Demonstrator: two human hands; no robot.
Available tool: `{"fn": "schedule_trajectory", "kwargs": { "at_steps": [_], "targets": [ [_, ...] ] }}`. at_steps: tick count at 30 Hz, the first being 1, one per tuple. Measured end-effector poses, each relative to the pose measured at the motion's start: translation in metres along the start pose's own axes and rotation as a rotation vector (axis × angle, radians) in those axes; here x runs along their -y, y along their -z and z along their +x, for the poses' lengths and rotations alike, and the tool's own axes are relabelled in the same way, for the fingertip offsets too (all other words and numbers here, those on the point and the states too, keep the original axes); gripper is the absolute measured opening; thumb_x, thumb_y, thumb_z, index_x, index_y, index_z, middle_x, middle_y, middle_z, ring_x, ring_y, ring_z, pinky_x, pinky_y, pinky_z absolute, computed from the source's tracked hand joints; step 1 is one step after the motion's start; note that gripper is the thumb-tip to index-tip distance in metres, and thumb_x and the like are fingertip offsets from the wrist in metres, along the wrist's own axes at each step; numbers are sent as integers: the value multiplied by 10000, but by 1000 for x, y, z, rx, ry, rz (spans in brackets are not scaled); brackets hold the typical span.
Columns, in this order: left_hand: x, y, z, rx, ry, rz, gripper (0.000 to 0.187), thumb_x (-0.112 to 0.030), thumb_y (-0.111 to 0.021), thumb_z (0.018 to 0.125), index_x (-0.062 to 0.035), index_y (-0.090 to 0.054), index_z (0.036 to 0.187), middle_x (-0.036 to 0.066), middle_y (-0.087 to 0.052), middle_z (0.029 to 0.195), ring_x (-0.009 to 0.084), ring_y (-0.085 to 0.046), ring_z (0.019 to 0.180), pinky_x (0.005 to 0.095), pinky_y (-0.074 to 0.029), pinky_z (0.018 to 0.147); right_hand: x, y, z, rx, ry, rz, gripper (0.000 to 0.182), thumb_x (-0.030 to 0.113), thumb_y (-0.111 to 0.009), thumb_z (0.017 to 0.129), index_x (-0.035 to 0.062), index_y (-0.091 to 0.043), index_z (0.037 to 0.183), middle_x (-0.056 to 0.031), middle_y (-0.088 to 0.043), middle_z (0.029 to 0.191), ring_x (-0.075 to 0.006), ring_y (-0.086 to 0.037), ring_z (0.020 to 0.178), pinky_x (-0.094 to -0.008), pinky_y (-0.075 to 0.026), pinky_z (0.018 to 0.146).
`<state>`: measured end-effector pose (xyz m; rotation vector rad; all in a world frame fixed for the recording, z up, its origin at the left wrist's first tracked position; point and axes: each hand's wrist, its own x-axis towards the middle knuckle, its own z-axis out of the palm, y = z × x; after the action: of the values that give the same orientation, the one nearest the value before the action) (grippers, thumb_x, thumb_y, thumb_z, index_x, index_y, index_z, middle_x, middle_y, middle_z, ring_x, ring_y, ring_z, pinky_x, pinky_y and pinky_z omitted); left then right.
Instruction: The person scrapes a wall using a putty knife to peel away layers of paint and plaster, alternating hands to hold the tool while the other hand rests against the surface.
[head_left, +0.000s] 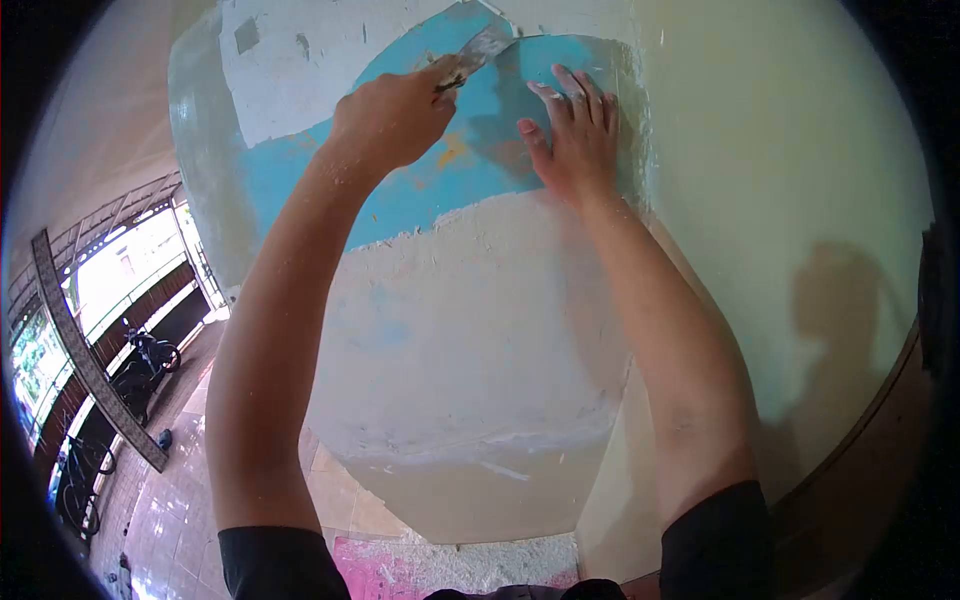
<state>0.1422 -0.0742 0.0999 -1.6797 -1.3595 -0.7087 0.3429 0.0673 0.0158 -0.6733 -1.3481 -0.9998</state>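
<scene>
My left hand (395, 118) is closed around a putty knife (485, 46), which points up and to the right. Its blade lies against the wall, close to the edge of the white layer near the top. Fingers spread, my right hand (578, 135) rests on the blue wall patch (390, 205) close to the corner and holds nothing. White powder marks its fingertips. Orange spots show through the blue between both hands. The putty knife's handle is mostly hidden in my left fist.
A white coated wall area (470, 320) spreads below the blue. Pale debris litters a pink sheet (365, 568) at the wall's foot. To the right stands a greenish side wall (770, 150). Far left are a tiled floor (180, 500), a motorcycle (150, 352) and a bicycle (82, 470).
</scene>
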Motion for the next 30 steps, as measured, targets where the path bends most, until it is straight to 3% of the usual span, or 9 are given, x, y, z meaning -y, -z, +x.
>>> {"fn": "schedule_trajectory", "kwargs": {
  "at_steps": [2, 8, 15, 21, 24, 26, 27, 29, 30],
  "targets": [
    [12, 5, -11, 155, 86, -14, 440, -346, -492, 1020, -339, -506, 1460, 126, -751, 986, 352, -729, 919, 501, -575, 829, 1, 2, 1, 52, -5, -35, 512, 509, -539, 989, 234, -537, 1421, -82, -409, 1569, -328, -306, 1489, -644, -159, 1204],
    [48, 8, -52, 193, 154, 16, 511, -360, -495, 1027, -370, -397, 1528, 151, -742, 955, 369, -726, 883, 507, -569, 793, 2, 8, -7, 145, -3, -130, 587, 505, -537, 991, 264, -436, 1517, -64, -330, 1631, -319, -251, 1520, -655, -119, 1212],
    [83, 1, -95, 202, 189, -9, 534, -369, -502, 1026, -376, -371, 1543, 172, -736, 917, 388, -722, 865, 519, -564, 780, 9, 16, -20, 244, -37, -147, 684, 529, -540, 984, 272, -334, 1583, -54, -228, 1682, -317, -157, 1558, -686, -72, 1208],
    [67, -1, -112, 303, 174, -88, 609, -374, -471, 1026, -278, -269, 1593, 233, -721, 934, 436, -701, 886, 570, -539, 792, 37, 44, -23, 380, -119, -100, 709, 535, -521, 992, 231, -312, 1597, -83, -192, 1696, -360, -140, 1559, -710, -86, 1191],
    [49, -16, -116, 263, 130, -205, 613, -378, -438, 1030, -262, -239, 1598, 245, -714, 913, 477, -681, 853, 577, -520, 793, 62, 62, -30, 495, -95, 37, 632, 523, -481, 1014, 187, -421, 1546, -118, -247, 1675, -357, -195, 1546, -722, -106, 1180],
    [28, -16, -111, 289, 91, -247, 640, -381, -436, 1030, -230, -209, 1609, 250, -717, 936, 485, -676, 854, 585, -514, 799, 94, 93, -17, 844, -97, 174, 577, 509, -404, 1055, 112, -543, 1450, -181, -424, 1574, -361, -348, 1483, -675, -168, 1182],
    [16, -21, -110, 258, 77, -277, 652, -358, -450, 1026, -223, -197, 1612, 252, -716, 937, 483, -676, 854, 580, -518, 791, 106, 98, -12, 839, -99, 164, 577, 509, -404, 1055, 112, -543, 1450, -181, -424, 1574, -361, -348, 1483, -675, -168, 1182],
    [-3, -19, -107, 222, 52, -314, 666, -336, -464, 1023, -215, -186, 1616, 255, -715, 939, 480, -677, 854, 575, -521, 782, 123, 104, -8, 1063, -452, 565, 590, 499, -340, 1081, 39, -614, 1330, -218, -581, 1419, -358, -502, 1370, -552, -290, 1166],
    [-10, -13, -104, 262, 38, -378, 675, -326, -478, 1013, -171, -204, 1609, 252, -717, 957, 463, -684, 888, 563, -529, 792, 122, 103, -12, 1058, -456, 554, 590, 499, -340, 1081, 39, -614, 1330, -218, -581, 1419, -358, -502, 1370, -552, -290, 1166]
  ]
}}
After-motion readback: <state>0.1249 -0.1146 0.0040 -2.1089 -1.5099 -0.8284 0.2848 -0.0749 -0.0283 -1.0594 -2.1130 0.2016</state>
